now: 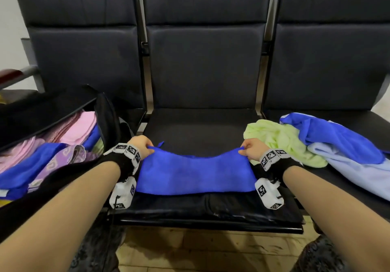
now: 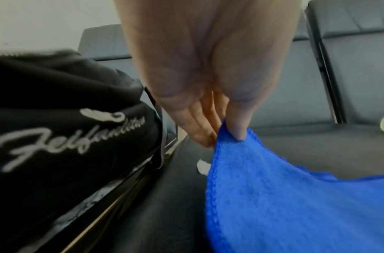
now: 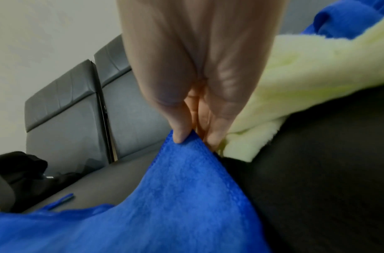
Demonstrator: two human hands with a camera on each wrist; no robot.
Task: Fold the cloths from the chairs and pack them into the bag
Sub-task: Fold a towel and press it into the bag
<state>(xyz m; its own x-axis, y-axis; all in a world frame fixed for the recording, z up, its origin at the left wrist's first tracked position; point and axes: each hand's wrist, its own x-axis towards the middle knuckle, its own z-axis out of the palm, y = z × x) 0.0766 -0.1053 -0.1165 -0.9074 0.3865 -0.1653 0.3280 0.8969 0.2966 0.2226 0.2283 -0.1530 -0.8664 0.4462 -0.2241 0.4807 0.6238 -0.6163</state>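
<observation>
**Bag's filling up, pile still waiting**

My left hand and right hand each pinch a corner of the blue cloth on the middle seat. Several already packed in the bag; the pile on my right isn't folded yet.

A row of joined black padded seats is set against a plain pale wall. Metal frame bars are seen between the backrests. Worn yellowish floor tiles are laid below the seat edge.
</observation>
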